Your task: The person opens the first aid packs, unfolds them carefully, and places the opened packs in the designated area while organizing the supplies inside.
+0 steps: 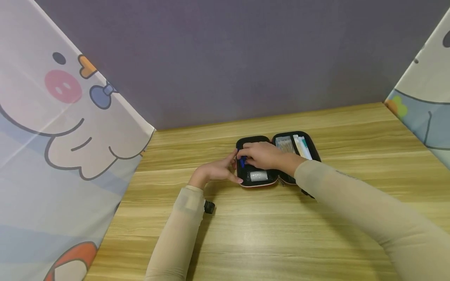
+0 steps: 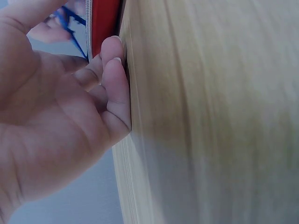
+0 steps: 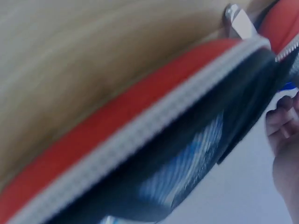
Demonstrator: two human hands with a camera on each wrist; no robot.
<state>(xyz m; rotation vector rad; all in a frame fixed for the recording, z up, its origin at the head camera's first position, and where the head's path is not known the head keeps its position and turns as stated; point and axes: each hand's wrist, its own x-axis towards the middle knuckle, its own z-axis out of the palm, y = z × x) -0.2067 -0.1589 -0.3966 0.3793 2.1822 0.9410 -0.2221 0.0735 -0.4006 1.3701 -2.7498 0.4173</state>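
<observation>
A zip case (image 1: pixel 258 183), red outside and black inside, lies unfolded on the table. My left hand (image 1: pixel 221 169) holds its left side, with the thumb at the near corner. In the left wrist view, the curled fingers (image 2: pixel 114 79) rest on the wood against the red wall. My right hand (image 1: pixel 261 155) reaches into the left half, and its fingers pinch a thin blue item (image 1: pixel 243 161). This item (image 2: pixel 70 28) shows narrow blue arms in the left wrist view, but its kind is unclear. A white wrapped roll (image 1: pixel 258 176) lies near the front of that half.
The right half of the case holds a bag of cotton swabs (image 1: pixel 285 144) and flat white packets (image 1: pixel 302 147). A metal zip pull (image 3: pixel 240 23) hangs at the hinge side. Grey panel (image 1: pixel 246 58) stands behind the wooden table (image 1: pixel 260 234); cartoon-printed sheets (image 1: pixel 31 128) flank it.
</observation>
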